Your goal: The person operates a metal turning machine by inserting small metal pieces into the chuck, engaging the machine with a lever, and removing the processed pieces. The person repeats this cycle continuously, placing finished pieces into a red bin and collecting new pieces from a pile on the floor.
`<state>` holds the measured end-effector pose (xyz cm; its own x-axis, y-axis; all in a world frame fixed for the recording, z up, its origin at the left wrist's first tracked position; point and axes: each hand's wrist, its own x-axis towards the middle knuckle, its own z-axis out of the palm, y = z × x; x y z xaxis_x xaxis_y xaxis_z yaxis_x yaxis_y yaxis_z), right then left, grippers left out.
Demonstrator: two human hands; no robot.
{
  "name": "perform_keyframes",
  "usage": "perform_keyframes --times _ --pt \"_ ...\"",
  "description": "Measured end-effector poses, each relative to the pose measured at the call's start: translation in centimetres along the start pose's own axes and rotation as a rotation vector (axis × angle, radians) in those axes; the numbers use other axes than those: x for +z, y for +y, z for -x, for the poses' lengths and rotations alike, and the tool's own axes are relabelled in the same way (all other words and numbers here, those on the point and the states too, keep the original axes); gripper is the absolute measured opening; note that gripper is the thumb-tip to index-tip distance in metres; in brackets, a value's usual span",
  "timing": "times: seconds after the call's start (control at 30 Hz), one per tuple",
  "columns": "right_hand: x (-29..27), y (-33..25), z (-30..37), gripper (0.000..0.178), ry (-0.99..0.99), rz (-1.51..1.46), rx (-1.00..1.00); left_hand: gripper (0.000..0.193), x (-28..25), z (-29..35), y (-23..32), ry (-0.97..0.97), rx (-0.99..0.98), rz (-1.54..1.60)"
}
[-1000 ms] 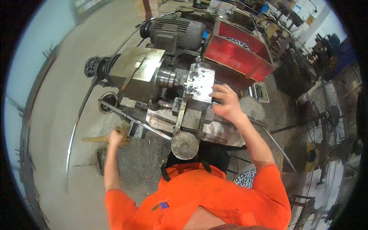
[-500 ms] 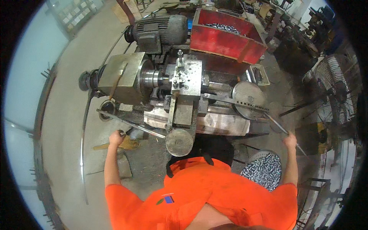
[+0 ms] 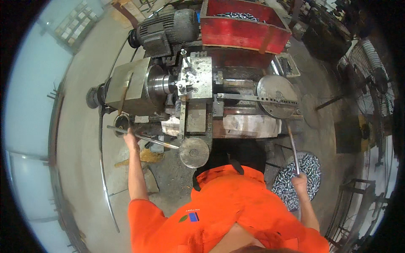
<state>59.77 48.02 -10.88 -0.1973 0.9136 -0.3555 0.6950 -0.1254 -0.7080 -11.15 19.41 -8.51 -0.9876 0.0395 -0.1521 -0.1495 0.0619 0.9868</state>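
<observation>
My right hand [image 3: 299, 182] is closed around the lower end of a long metal lever [image 3: 292, 147], which runs up to a round steel disc [image 3: 276, 96]. My left hand [image 3: 131, 138] is at a second lever rod [image 3: 157, 142], its fingers seemingly wrapped over it; small details there are unclear. That rod joins a smaller disc [image 3: 194, 152] at the front of a lathe. The tool block [image 3: 196, 77] sits close against the spindle chuck [image 3: 160, 84]. Any workpiece between them is too small to make out.
A red bin [image 3: 244, 36] with small metal parts stands behind the lathe, beside a motor [image 3: 168, 31]. A round container of metal pieces [image 3: 301, 177] lies under my right hand. A dark cup [image 3: 121, 123] and a broom [image 3: 147, 156] are at left, a fan [image 3: 371, 80] at right.
My right hand has swung its lever inward toward me, and the tool block has shifted left toward the chuck. My left hand has moved up to the left lever.
</observation>
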Motion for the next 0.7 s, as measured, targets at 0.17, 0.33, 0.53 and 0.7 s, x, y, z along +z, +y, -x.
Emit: perform_keyframes --times 0.17,0.33,0.53,0.7 --pt "3.9 -8.0 4.5 0.034 -0.063 -0.296 0.25 0.026 -0.8 -0.8 0.0 -0.035 0.0 -0.093" --pt "4.7 -5.6 4.2 0.034 -0.059 -0.304 0.103 0.025 0.4 0.3 0.8 -0.017 0.03 -0.077" --pt "4.5 -6.7 4.7 0.03 -0.065 -0.266 0.039 0.029 -0.5 -0.3 0.8 -0.073 -0.001 -0.112" --pt "0.2 -1.1 -0.5 0.039 0.1 0.245 -0.123 0.029 -1.9 -1.3 0.8 -0.037 -0.033 -0.305"
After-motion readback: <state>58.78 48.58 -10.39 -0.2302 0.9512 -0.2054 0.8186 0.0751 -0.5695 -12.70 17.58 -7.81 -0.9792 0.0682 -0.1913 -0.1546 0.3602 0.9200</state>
